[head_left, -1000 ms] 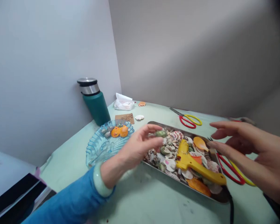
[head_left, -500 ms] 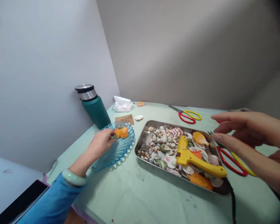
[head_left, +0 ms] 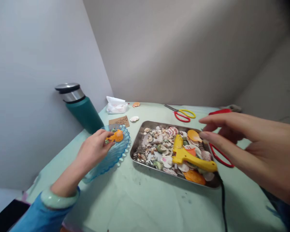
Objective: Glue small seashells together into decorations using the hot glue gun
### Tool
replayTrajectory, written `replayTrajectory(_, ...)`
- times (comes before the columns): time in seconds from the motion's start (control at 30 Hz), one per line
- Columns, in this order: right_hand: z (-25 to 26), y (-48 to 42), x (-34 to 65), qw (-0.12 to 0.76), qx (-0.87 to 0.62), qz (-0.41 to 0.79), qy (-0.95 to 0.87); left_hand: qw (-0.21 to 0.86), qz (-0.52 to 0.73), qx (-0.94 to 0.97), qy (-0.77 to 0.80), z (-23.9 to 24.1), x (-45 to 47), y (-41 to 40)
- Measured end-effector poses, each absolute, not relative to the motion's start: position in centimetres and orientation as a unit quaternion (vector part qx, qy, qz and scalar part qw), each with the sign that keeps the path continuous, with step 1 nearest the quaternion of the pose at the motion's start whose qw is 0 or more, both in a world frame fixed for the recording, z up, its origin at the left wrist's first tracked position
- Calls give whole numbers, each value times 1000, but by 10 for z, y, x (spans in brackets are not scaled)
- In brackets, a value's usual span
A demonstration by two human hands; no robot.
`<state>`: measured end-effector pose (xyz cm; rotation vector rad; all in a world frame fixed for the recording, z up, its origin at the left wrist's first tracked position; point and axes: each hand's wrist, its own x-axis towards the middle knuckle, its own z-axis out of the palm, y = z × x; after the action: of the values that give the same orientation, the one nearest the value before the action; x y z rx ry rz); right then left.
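On the blue plate [head_left: 113, 159], left of the tray [head_left: 141, 141]: orange shells [head_left: 118, 136], partly covered by the left hand [head_left: 93, 149]. Thumb and forefinger of that hand slightly apart at the tips, right at the orange shells, with a small greenish piece [head_left: 108, 141] between; too hidden to tell whether gripped. In the tray: a spread of mixed shells [head_left: 160, 148], partly blocked by a yellow glue gun [head_left: 187, 155] lying across the right half, with a black cord [head_left: 223, 199] running off past the tray's near right corner. By the tray's right end: a flat orange piece with a narrow tip [head_left: 194, 135]. Just off that end, the right hand [head_left: 256, 148], fingers curved, thumb and forefinger well apart, partly hiding a red handle [head_left: 221, 158]. Behind the tray, on the pale green worktop [head_left: 145, 203]: scissors [head_left: 182, 116] with one red and one yellow handle. Behind and left of the tray: a white shell [head_left: 134, 119], a brown card [head_left: 119, 121], a tissue pack [head_left: 117, 107]; farther left, a green bottle [head_left: 83, 111].

Compared with one second ago: left hand over at the plate instead of above the tray. Compared with half a second ago: a yellow loop right of the tray, visible then, now behind the right hand. Same arrangement inside the tray.
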<state>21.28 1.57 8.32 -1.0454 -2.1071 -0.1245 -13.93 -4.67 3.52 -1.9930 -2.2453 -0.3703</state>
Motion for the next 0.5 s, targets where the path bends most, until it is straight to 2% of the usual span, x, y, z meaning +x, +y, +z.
replayTrajectory(0.13, 90, 9, 209, 334, -393, -37, -856, 16, -206, -733, -648, 46, -91, -43)
replayTrajectory(0.27, 91, 6, 206, 281, -408, -28, -868, -36, -152, -809, -567, 49, -44, -24)
replayTrajectory(0.4, 81, 6, 199, 111, -451, -65, -883, 1, -26, -830, -557, 41, -20, 3)
replayTrajectory(0.5, 63, 7, 195, 13, -475, -72, -877, 12, -2, -830, -557, 29, -15, 17)
